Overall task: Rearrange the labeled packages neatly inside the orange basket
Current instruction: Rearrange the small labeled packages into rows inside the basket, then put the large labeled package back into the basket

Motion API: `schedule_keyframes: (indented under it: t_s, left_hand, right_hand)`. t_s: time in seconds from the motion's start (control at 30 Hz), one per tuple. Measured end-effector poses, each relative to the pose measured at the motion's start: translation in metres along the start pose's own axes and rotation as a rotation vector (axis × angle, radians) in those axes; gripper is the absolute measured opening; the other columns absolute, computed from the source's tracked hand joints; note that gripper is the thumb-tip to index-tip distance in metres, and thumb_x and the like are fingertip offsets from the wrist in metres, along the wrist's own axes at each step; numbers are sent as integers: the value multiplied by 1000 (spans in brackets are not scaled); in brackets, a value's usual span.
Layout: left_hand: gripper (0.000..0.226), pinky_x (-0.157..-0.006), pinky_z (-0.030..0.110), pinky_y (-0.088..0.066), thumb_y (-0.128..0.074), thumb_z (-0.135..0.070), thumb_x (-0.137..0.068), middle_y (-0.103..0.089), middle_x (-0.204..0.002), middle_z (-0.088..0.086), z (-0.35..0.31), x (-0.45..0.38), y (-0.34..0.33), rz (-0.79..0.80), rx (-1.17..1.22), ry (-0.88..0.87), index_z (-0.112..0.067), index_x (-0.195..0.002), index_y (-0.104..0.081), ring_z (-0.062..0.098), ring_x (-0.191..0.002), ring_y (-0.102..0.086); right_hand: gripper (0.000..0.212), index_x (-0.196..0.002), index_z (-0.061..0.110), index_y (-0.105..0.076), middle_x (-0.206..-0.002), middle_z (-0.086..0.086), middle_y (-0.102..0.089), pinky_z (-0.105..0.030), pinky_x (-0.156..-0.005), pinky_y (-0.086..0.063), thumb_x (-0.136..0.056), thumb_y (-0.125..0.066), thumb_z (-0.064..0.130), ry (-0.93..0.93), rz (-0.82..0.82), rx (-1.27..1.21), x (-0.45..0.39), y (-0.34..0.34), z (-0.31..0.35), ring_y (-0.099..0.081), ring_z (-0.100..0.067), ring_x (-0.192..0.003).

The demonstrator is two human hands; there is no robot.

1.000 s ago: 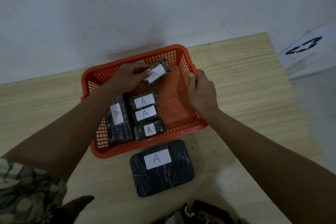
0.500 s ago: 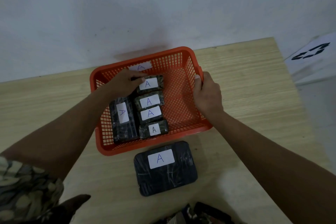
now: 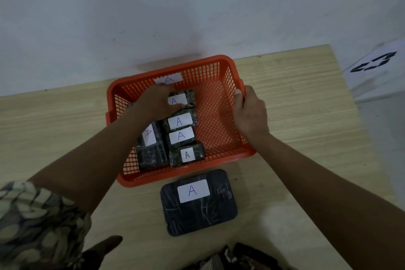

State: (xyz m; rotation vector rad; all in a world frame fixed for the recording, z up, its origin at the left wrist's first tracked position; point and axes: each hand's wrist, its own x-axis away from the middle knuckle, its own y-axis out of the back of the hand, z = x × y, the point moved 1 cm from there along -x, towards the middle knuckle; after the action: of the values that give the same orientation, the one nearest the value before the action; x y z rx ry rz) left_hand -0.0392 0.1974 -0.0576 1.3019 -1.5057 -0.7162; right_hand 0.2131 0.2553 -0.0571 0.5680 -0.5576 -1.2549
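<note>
The left hand (image 3: 158, 103) presses a small package (image 3: 182, 99) down at the far end of the column inside the orange basket (image 3: 221, 116); its fingers seem closed on it. The right hand (image 3: 249, 114) clamps the right rim. Next, the large package (image 3: 198, 203) on the bench (image 3: 295, 98) needs the free right side.

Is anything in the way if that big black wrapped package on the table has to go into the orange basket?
Nothing visible blocks it. The large black wrapped package lies just outside the orange plastic basket, beside its near wall, and the basket's right half is bare mesh. The right hand only grips the right rim.
</note>
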Motion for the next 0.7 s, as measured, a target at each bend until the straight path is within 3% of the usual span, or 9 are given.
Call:
schedule_keyframes:
  t_s: [0.1, 0.3, 0.53, 0.7]
  left_hand:
    - [60, -109, 44, -41, -65, -40, -86, -54, -141, 9, 2, 2, -1, -12, 24, -26, -18, -139, -48, 27, -129, -51]
    - [54, -107, 42, -42, -66, -33, -87, -56, -139, 9, 6, 6, -4, -29, -6, -49, -15, -136, -52, 28, -127, -53]
    - [55, -111, 45, -38, -58, -32, -92, -48, -146, 13, -6, 20, -7, -111, -11, -18, -15, -143, -42, 30, -134, -45]
    - [54, -109, 43, -36, -48, -41, -96, -47, -147, 11, -29, 59, -5, -267, 34, 41, -14, -142, -43, 27, -134, -45]
  right_hand:
    - [31, -111, 11, -57, -78, 4, -57, -28, -62, -34, -106, -37, 34, -1, -6, 6, -1, 0, -1, -46, -3, -59]
    - [33, -112, 10, -57, -81, 1, -61, -29, -63, -38, -105, -37, 35, 13, -9, 6, -1, -1, -2, -57, -19, -68]
    - [34, -112, 12, -57, -81, 3, -60, -29, -64, -38, -105, -36, 37, 17, -12, 23, 0, -1, -1, -54, -13, -63]
    - [37, -119, 12, -60, -98, -5, -68, -37, -78, -50, -103, -39, 38, -25, 26, -54, 3, 6, 4, -65, -27, -90]
